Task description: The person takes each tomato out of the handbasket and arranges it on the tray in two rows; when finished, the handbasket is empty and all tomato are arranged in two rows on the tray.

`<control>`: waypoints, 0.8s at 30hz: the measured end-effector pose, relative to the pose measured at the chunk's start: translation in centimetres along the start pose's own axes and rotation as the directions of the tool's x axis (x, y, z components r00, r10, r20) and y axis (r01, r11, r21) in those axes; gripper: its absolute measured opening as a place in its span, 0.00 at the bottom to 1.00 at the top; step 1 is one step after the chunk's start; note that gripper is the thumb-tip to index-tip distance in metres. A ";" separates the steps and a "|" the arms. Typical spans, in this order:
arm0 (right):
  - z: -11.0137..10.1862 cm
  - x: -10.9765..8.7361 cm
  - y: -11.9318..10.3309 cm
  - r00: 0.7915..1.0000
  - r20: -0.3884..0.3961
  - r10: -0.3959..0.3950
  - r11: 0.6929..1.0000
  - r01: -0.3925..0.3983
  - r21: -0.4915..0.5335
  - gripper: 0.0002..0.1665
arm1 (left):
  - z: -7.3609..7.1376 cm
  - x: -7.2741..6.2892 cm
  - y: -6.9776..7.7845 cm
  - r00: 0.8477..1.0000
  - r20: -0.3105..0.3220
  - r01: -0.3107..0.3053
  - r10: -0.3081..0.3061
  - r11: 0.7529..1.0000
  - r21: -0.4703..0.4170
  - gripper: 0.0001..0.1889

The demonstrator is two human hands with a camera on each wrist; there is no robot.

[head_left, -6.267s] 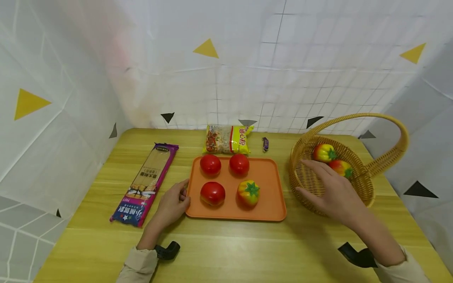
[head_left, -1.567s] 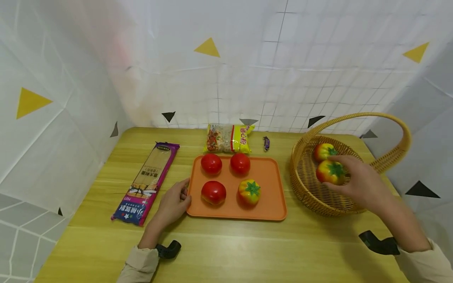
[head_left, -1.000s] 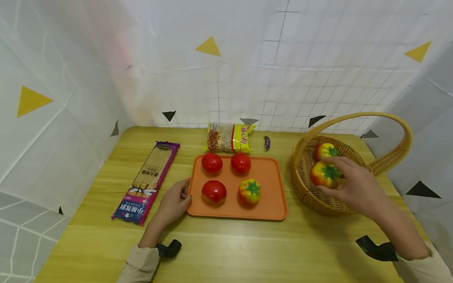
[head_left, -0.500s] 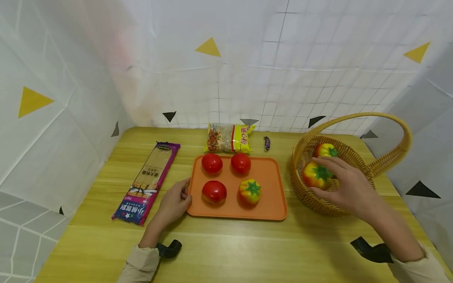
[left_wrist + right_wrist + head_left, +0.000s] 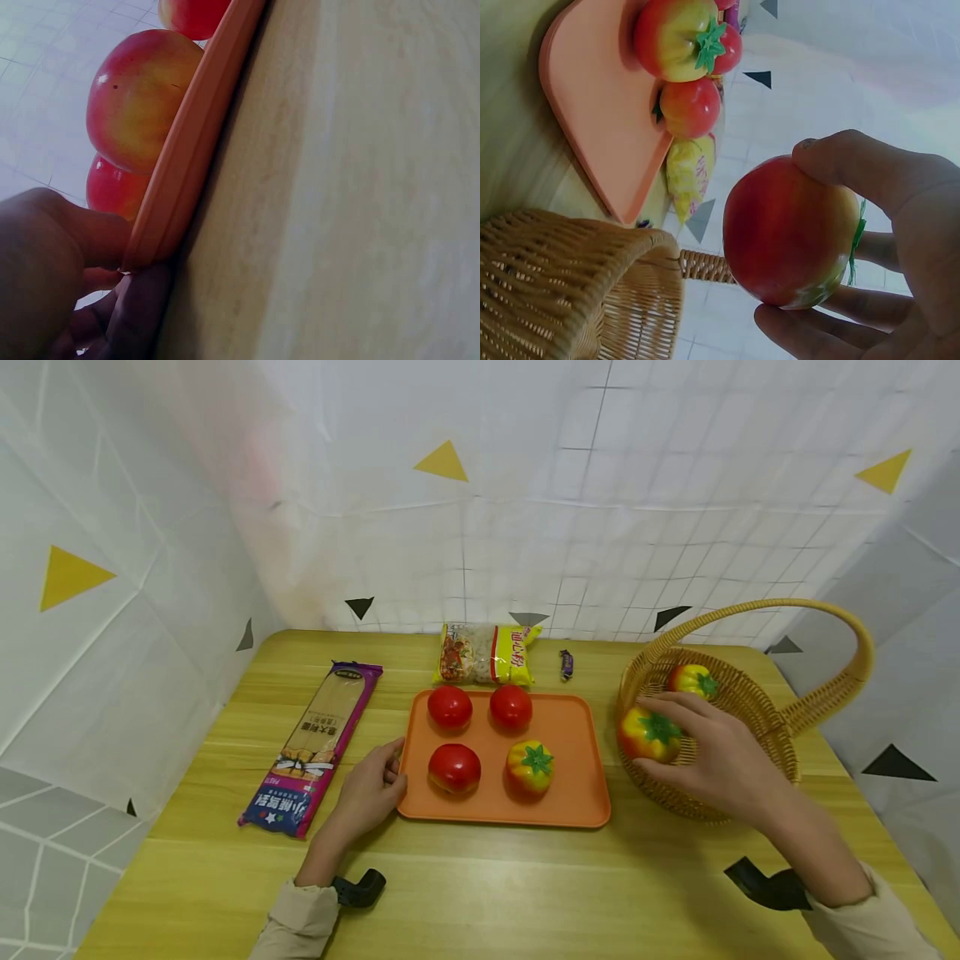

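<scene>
My right hand (image 5: 723,764) grips a red and yellow toy tomato (image 5: 647,735) with green leaves, thumb on one side and fingers on the other. In the head view the tomato overlaps the left rim of the wicker basket (image 5: 768,714); the right wrist view shows it raised above the rim. Another such tomato (image 5: 690,680) lies inside the basket. My left hand (image 5: 367,793) pinches the left edge of the orange tray (image 5: 573,752), its thumb at the rim (image 5: 169,187). Three red tomatoes and one yellow-red tomato (image 5: 529,767) sit on the tray.
A long pack of spaghetti (image 5: 311,747) lies left of the tray. Behind the tray are a yellow pasta bag (image 5: 487,654) and a small purple-wrapped candy (image 5: 566,664). The basket's tall handle (image 5: 780,604) arches over its right side. White sheeting (image 5: 525,527) encloses the table.
My right hand, empty over the basket at first, has taken hold of one tomato there and carried it left to the basket's near-left rim. My left hand has stayed at the tray.
</scene>
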State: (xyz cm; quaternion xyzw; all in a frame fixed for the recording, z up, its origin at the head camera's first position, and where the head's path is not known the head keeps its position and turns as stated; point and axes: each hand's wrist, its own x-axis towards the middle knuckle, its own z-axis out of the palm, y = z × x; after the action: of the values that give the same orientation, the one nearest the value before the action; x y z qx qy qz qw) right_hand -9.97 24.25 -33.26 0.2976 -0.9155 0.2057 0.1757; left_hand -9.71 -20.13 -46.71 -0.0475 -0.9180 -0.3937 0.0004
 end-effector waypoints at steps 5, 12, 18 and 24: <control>0.4 0.5 -0.3 1.000 0.003 -0.018 1.000 0.018 0.004 0.43 | 0.0 0.0 0.0 1.000 0.000 0.003 -0.003 1.000 0.003 0.31; 1.2 1.1 -0.3 1.000 0.011 -0.029 0.999 0.029 0.017 0.42 | 0.0 0.0 -0.1 1.000 -0.001 -0.008 0.008 1.000 0.007 0.31; 1.8 1.6 -0.4 1.000 0.015 -0.023 0.999 0.023 0.024 0.41 | 0.1 0.0 -0.1 1.000 0.004 -0.010 0.010 1.000 0.011 0.31; 2.4 2.0 -0.5 0.999 0.033 0.003 0.999 -0.004 0.038 0.40 | 0.0 0.0 -0.1 1.000 0.005 -0.018 0.018 1.000 0.004 0.31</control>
State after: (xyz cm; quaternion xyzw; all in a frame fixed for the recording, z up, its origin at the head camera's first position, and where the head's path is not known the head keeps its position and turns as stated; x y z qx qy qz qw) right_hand -11.70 21.75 -34.28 0.3026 -0.9148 0.2184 0.1544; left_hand -9.75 -20.20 -46.83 -0.0567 -0.9183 -0.3917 0.0020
